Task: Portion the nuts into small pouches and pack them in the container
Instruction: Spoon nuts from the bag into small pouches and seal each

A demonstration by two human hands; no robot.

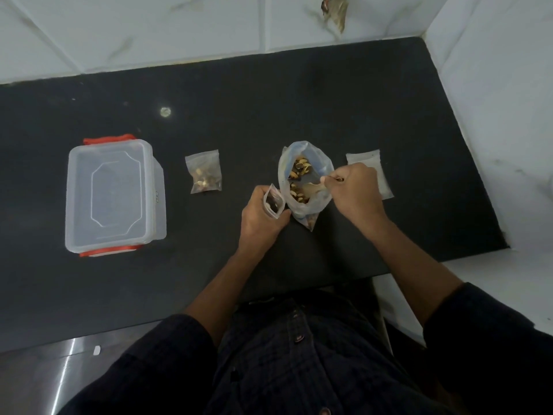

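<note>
A large clear bag of nuts stands open in the middle of the black counter. My left hand grips a small open pouch just left of the bag. My right hand holds a pale spoon by its handle, its bowl down inside the bag among the nuts. A filled small pouch lies flat to the left. A clear lidded container with red clips sits at the far left.
A stack of empty pouches lies right of the bag, partly behind my right hand. White tiled walls bound the counter at the back and right. The counter's front edge runs close to my body.
</note>
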